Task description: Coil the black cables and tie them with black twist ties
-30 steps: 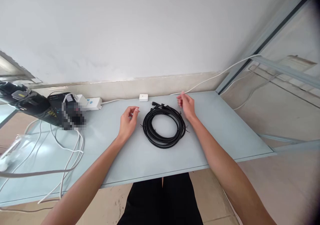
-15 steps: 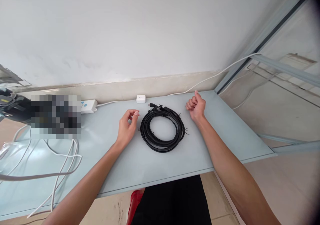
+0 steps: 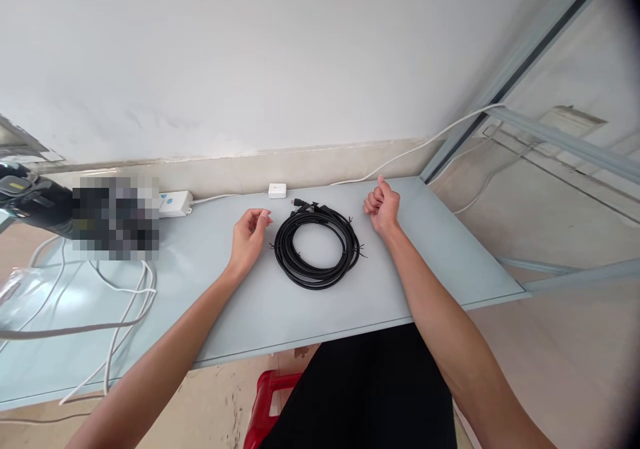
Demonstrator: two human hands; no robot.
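A coil of black cable (image 3: 283,259) lies flat on the pale blue-grey table (image 3: 320,316), bound with several thin black ties. Its dark plug ends (image 3: 300,203) point to the back left. My left hand (image 3: 247,237) rests just left of the coil, apart from it, fingers loosely curled with nothing in them. To the right of the coil is my right hand (image 3: 383,208), closed in a loose fist with the thumb up and nothing visible in it. Neither hand touches the cable.
Behind the coil sits a small white box (image 3: 277,190) by the wall. At the left are a white power strip (image 3: 175,204), a black device (image 3: 37,199), a blurred patch and loose white cords (image 3: 113,342). A metal frame (image 3: 560,276) stands right; a red stool (image 3: 263,402) is below.
The view has shifted slightly, so the table and coil appear a little higher and further left. More of the red stool shows. Both hands keep their places beside the coil.
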